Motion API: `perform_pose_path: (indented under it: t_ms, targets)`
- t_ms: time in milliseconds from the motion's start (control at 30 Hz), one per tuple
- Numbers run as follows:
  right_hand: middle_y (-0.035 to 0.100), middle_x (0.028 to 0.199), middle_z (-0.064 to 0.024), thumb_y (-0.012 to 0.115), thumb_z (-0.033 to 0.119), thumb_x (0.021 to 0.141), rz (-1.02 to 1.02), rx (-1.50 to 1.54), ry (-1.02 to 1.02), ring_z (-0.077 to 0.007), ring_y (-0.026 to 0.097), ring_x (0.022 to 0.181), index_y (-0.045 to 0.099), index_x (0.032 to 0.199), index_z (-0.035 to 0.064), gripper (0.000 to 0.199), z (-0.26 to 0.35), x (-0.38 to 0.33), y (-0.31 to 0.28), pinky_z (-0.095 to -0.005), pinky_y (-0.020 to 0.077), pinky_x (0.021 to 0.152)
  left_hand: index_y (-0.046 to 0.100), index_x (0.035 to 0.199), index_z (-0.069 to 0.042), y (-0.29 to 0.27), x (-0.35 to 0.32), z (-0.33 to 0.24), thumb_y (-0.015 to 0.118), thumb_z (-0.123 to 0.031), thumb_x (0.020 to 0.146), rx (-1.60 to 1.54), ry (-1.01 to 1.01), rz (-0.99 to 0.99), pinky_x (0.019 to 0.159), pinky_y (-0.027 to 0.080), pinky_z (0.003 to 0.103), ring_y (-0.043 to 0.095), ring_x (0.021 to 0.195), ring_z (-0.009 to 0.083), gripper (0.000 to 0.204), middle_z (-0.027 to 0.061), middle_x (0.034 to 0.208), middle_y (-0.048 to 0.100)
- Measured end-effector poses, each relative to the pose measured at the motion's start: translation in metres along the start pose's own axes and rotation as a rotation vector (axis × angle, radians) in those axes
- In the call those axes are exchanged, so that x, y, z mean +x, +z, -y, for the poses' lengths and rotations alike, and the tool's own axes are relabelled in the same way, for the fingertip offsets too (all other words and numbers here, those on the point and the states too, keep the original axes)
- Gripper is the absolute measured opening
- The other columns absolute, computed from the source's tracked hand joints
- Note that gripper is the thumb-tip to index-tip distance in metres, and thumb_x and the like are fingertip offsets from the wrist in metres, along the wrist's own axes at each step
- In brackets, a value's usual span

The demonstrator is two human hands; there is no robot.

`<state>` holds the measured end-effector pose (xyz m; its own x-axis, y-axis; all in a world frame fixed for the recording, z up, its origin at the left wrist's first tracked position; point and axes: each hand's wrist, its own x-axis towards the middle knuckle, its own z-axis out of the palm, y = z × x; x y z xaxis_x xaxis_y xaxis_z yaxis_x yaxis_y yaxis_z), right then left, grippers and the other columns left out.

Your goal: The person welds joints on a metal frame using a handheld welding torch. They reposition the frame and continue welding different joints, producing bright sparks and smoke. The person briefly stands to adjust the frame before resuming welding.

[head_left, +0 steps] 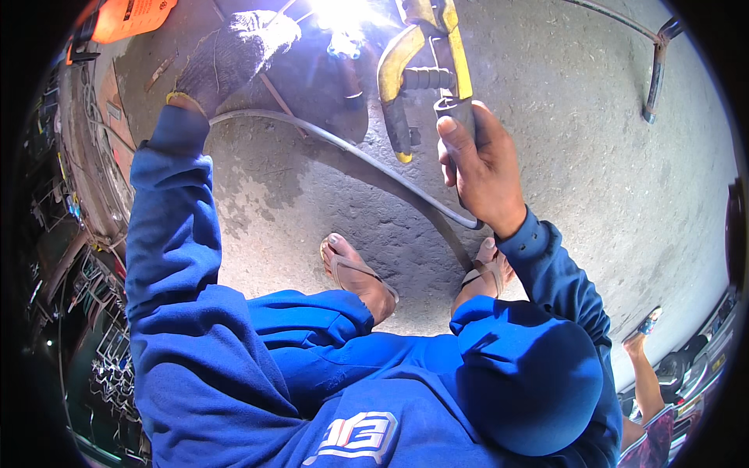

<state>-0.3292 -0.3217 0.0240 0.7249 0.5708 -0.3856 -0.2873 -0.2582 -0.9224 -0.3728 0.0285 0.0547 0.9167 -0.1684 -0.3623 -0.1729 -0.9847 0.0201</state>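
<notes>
You are crouched over a concrete floor, looking down past your own blue sleeves and knees. Your right hand, bare, is closed around the dark handle of a yellow electrode holder — a spring clamp with yellow jaws whose long axis runs straight away from you, from your fist at the middle of the view up toward the top edge. Its nose points at the welding arc, a white-hot glare at the top of the view, a little left of the holder's tip; the rod itself is lost in the glare, so you cannot tell exactly where it touches. Your left hand, in a grey knitted glove, reaches out on the far left of the arc, just beside it, fingers curled downward; whether it grips anything beneath is hidden. So the arc lies between your two hands, ahead of both, with the gloved left hand the nearer one. A dark cable curves from under your left wrist across the floor to your right hand. Your feet in sandals sit below, well back from the arc. A bent metal rod lies at upper right, well apart.
</notes>
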Motion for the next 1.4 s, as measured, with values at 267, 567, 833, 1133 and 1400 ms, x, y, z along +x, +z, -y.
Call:
perform_pose_path:
  t_ms: [267,567,833,1133,1400]
  targets:
    - [0.056,0.057,-0.0071,0.066,0.039,0.097,-0.008,-0.082,0.048,-0.0124,0.055,0.052,0.057,0.094,-0.0019,0.042,0.002,0.000,-0.007,-0.0323,0.0441,0.050,0.057,0.139,-0.017,0.004,0.002,-0.002,0.068,-0.005,0.084,-0.230,-0.133,-0.077,0.094,0.054,0.040,0.060,0.112,0.0314,0.057,0.0085,0.124,0.065]
    - [0.053,0.056,-0.0113,0.068,0.041,0.095,-0.008,-0.103,0.063,-0.0150,0.052,0.053,0.058,0.096,-0.0032,0.045,0.003,0.001,-0.006,-0.0351,0.0439,0.051,0.063,0.130,-0.011,0.020,0.001,0.000,0.068,-0.006,0.082,-0.026,0.038,-0.226,0.089,0.054,0.042,0.064,0.102,0.0317,0.049,0.0173,0.114,0.065]
    - [0.052,0.058,-0.0148,0.070,0.039,0.093,-0.020,-0.098,0.064,-0.0175,0.047,0.051,0.060,0.104,-0.0043,0.045,0.005,0.003,0.000,-0.0368,0.0420,0.051,0.062,0.130,-0.012,0.032,0.004,0.018,0.069,-0.006,0.080,0.114,0.098,-0.203,0.100,0.050,0.043,0.058,0.119,0.0344,0.051,0.0122,0.124,0.065]
    - [0.052,0.058,-0.0155,0.069,0.038,0.094,-0.002,-0.109,0.059,-0.0182,0.047,0.051,0.059,0.100,-0.0045,0.044,0.003,0.006,-0.001,-0.0376,0.0403,0.050,0.062,0.128,-0.010,0.030,0.007,0.023,0.068,-0.006,0.081,0.070,0.214,-0.221,0.101,0.049,0.042,0.058,0.119,0.0335,0.048,0.0094,0.123,0.067]
    - [0.054,0.059,-0.0135,0.068,0.038,0.095,-0.005,-0.091,0.034,-0.0161,0.049,0.051,0.059,0.101,-0.0043,0.044,0.003,0.006,0.000,-0.0358,0.0414,0.050,0.064,0.125,-0.009,0.032,0.010,0.024,0.068,-0.006,0.081,0.162,0.153,-0.091,0.101,0.049,0.041,0.059,0.118,0.0332,0.044,0.0083,0.123,0.067]
